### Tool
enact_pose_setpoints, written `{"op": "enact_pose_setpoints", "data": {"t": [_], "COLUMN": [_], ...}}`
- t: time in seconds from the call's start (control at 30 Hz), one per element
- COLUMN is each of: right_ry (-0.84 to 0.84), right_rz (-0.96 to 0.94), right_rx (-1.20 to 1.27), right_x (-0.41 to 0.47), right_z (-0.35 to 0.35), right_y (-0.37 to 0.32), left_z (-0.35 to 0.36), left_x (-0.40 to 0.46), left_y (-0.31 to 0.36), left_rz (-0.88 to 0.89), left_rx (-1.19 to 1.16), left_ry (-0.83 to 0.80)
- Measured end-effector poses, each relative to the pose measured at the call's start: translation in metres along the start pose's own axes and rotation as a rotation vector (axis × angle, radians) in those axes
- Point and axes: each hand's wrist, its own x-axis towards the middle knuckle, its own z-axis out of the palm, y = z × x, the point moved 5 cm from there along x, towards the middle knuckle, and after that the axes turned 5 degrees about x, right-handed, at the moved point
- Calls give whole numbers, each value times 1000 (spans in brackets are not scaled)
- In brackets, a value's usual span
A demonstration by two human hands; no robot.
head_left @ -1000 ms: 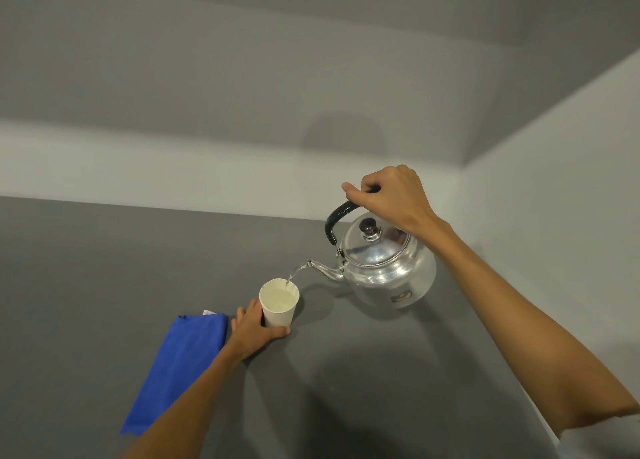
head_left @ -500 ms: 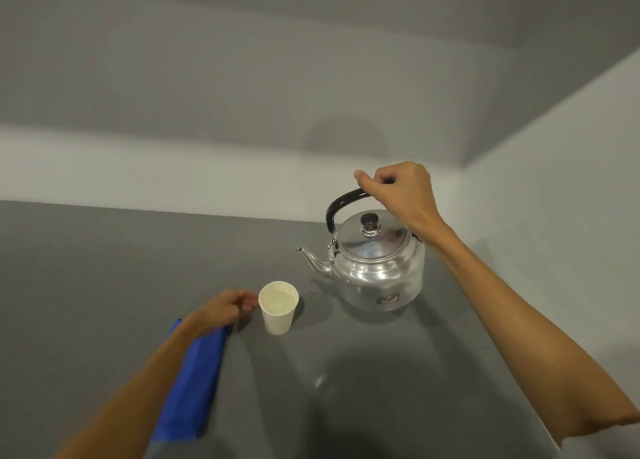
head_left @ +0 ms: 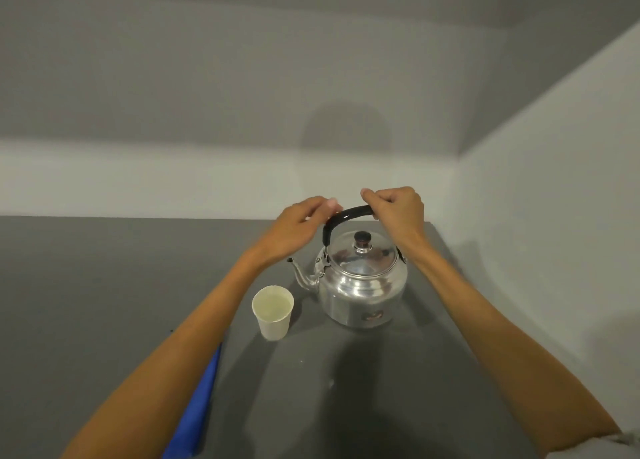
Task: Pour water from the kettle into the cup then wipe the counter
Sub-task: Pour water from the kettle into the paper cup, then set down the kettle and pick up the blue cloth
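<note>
A shiny metal kettle (head_left: pixel 360 285) with a black handle stands upright on the grey counter (head_left: pixel 104 285), its spout pointing left. My right hand (head_left: pixel 398 212) is closed around the right part of the handle. My left hand (head_left: pixel 301 226) touches the handle's left end with its fingertips. A white paper cup (head_left: pixel 273 316) holding water stands just left of the kettle, below the spout. A blue cloth (head_left: pixel 197 410) lies at the lower left, mostly hidden under my left forearm.
Grey walls close in behind and on the right, meeting in a corner behind the kettle. A few small water drops (head_left: pixel 330 382) lie on the counter in front of the kettle.
The kettle was tipped and pouring, then came level and now rests on the counter. My left hand let go of the cup, passed over the cloth, and rose to the kettle handle.
</note>
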Motion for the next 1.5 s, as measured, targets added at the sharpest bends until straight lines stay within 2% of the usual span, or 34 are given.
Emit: {"op": "enact_pose_setpoints", "data": {"t": [0.13, 0.23, 0.5, 0.73, 1.0, 1.5], "right_ry": [-11, -30, -44, -26, -8, -242], "right_rz": [49, 86, 176, 224, 201, 79], "right_rx": [29, 77, 88, 86, 81, -89], "right_x": [-6, -6, 12, 38, 63, 64], "right_z": [14, 28, 63, 77, 81, 80], "right_y": [29, 49, 92, 114, 126, 110], "left_z": [33, 50, 65, 72, 74, 70], "left_x": [12, 17, 48, 79, 105, 100], "left_y": [-7, -23, -72, -99, -106, -96], "left_rz": [-26, -45, -133, -164, -171, -254], "left_rx": [73, 22, 50, 19, 33, 61], "left_ry": [-49, -72, 40, 49, 82, 30]}}
